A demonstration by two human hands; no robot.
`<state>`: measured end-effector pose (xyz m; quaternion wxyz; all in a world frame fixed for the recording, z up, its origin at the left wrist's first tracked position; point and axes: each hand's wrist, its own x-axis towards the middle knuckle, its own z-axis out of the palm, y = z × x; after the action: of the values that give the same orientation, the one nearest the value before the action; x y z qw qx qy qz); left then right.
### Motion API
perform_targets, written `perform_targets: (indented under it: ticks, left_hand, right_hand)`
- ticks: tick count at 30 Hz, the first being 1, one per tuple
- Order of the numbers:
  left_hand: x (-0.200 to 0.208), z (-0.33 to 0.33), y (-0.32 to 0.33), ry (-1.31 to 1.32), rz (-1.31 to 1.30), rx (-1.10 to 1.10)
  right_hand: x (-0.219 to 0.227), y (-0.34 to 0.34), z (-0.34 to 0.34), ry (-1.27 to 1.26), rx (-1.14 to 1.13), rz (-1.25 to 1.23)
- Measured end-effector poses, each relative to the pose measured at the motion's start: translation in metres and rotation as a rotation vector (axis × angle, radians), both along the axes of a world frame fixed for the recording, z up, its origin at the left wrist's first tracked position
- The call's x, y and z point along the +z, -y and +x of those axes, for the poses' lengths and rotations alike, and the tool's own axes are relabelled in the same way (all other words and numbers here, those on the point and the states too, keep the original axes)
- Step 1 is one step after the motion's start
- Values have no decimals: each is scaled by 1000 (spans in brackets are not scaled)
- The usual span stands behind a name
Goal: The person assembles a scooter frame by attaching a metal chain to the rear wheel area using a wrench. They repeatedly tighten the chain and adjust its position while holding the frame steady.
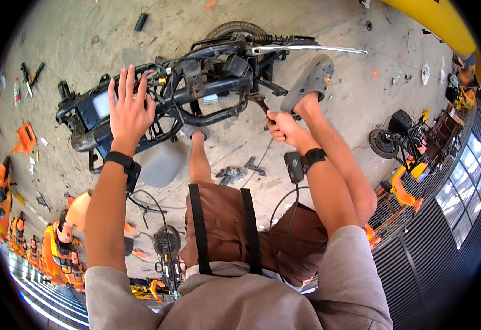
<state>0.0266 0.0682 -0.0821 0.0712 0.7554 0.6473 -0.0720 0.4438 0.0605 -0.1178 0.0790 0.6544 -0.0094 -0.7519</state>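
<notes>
A stripped black scooter frame (213, 88) lies across the floor in front of me, with cables and brackets bolted along it. My left hand (129, 107) rests on its left part, fingers spread, beside a pale rectangular panel (102, 104). In my right hand (286, 127) is a dark metal wrench (259, 101), gripped by its handle. The wrench's head is at the frame's lower right side; whether it sits on a fastener I cannot make out. A silver bar (312, 49) reaches out to the right from the frame, and a wheel (235, 27) shows behind it.
A grey rounded seat-like part (163, 164) lies below the frame. My grey clog (311, 82) stands right of it. Pliers-like tools (31, 80) and orange panels (26, 137) lie left; another stripped scooter (400, 135) is at right. Metal scraps (243, 171) lie near my knees.
</notes>
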Motion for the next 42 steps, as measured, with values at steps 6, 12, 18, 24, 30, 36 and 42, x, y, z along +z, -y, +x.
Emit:
perform_targets:
  ticks: [6, 12, 18, 24, 30, 36, 42]
  left_hand:
    - [-4, 0, -1, 20, -25, 10]
    - [3, -1, 0, 26, -23, 32]
    - [-1, 0, -3, 11, -8, 7]
    - [-5, 0, 2, 14, -16, 12]
    - [-1, 0, 2, -41, -8, 4]
    - [-3, 1, 1, -5, 10, -7]
    - [-2, 0, 3, -16, 20, -2]
  right_hand:
    - [-11, 43, 2, 181, 200, 235]
    - [15, -27, -11, 74, 29, -97]
    - [14, -16, -8, 92, 211, -18]
    - [5, 20, 8, -15, -73, -61]
    - [1, -9, -2, -69, 78, 90]
    - [-18, 26, -5, 151, 453, 414]
    - [0, -51, -18, 101, 496, -71]
